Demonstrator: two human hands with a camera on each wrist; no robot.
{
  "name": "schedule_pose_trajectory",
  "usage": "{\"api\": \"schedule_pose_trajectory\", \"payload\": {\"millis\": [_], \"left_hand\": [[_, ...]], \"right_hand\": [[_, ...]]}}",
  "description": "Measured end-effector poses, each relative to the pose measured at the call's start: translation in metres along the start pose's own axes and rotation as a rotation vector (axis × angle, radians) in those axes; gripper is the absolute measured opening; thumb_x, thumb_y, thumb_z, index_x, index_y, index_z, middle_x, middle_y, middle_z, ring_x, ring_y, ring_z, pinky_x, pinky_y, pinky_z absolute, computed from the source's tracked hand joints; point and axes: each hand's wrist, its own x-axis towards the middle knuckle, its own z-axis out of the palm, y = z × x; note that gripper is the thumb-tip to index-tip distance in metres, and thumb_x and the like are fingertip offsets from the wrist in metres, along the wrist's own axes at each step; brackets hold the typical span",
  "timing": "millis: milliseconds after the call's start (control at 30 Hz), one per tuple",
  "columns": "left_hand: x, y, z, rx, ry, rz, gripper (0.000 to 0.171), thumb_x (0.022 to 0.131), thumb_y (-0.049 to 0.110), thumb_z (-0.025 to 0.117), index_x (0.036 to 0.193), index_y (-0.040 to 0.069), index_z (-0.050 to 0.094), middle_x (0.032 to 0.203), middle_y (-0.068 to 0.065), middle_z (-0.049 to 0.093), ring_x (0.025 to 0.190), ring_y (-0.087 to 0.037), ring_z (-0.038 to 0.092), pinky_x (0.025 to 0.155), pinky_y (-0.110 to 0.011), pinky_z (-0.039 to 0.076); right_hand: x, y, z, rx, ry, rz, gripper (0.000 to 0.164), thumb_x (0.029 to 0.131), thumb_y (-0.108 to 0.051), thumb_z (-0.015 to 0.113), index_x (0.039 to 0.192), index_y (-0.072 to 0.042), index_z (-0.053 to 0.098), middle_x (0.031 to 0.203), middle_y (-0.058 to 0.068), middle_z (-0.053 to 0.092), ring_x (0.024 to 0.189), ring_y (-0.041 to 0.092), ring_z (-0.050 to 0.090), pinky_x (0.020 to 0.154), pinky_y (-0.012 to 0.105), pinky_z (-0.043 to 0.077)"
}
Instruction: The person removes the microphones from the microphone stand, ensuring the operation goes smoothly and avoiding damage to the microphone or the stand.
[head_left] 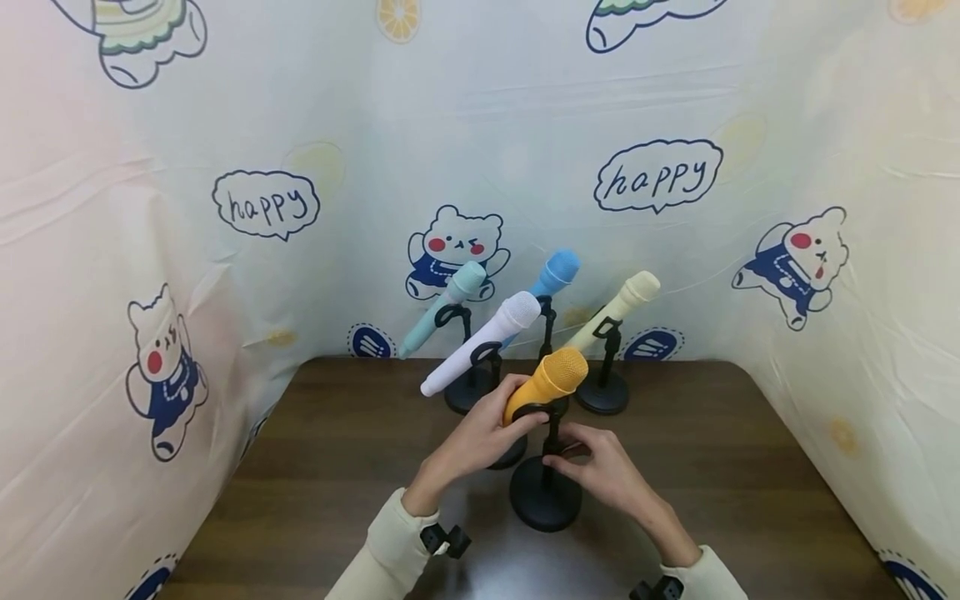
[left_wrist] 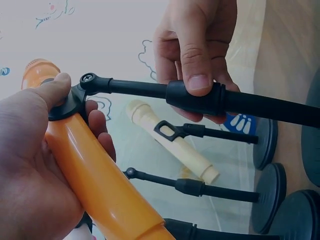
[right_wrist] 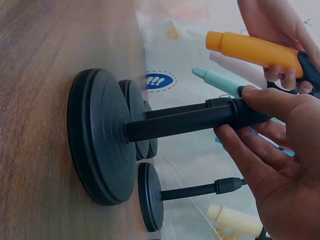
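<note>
An orange microphone (head_left: 551,379) sits tilted in the clip of a black desk stand (head_left: 546,493), the nearest stand on the table. My left hand (head_left: 483,429) grips the microphone at its clip, thumb lying over the clip in the left wrist view. Lower down, my right hand (head_left: 603,467) pinches the collar (right_wrist: 240,112) on the stand's pole between thumb and fingers. The round base (right_wrist: 102,137) stands on the wood. Close behind the left hand is a lavender microphone (head_left: 483,342) in its own stand.
Behind stand a mint microphone (head_left: 442,308), a blue microphone (head_left: 558,271) and a cream microphone (head_left: 615,308), each on a black stand. The brown table (head_left: 337,467) ends at a printed cloth backdrop (head_left: 525,108), which also hangs along both sides.
</note>
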Motion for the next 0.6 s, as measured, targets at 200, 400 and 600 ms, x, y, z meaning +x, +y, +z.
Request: {"api": "schedule_pose_trajectory", "payload": {"millis": [200,400,600], "left_hand": [[-0.001,-0.003,0.001,-0.032,0.005,0.008,0.047,0.105,0.028,0.070,0.146,0.015,0.048,0.130,-0.007,0.065,0.109,-0.020,0.063,0.100,-0.033,0.056],[-0.002,-0.010,0.006,-0.094,0.013,0.021,0.047,0.106,0.026,0.069,0.146,0.014,0.047,0.132,-0.009,0.061,0.113,-0.022,0.061,0.102,-0.036,0.054],[-0.004,-0.020,0.014,-0.229,0.025,0.045,0.046,0.106,0.020,0.068,0.144,0.010,0.043,0.134,-0.014,0.056,0.118,-0.026,0.055,0.103,-0.038,0.050]], "right_hand": [[0.000,0.000,-0.001,-0.004,-0.017,0.016,0.020,0.092,-0.014,0.084,0.110,-0.016,0.074,0.104,0.000,0.078,0.093,0.013,0.078,0.084,0.038,0.066],[0.000,0.001,-0.001,-0.005,-0.014,0.015,0.018,0.093,-0.015,0.084,0.109,-0.015,0.074,0.103,0.001,0.078,0.092,0.014,0.078,0.081,0.028,0.065],[0.001,0.000,-0.001,-0.012,-0.015,0.023,0.018,0.094,-0.017,0.083,0.108,-0.013,0.074,0.103,0.004,0.078,0.090,0.015,0.078,0.078,0.029,0.066]]}}
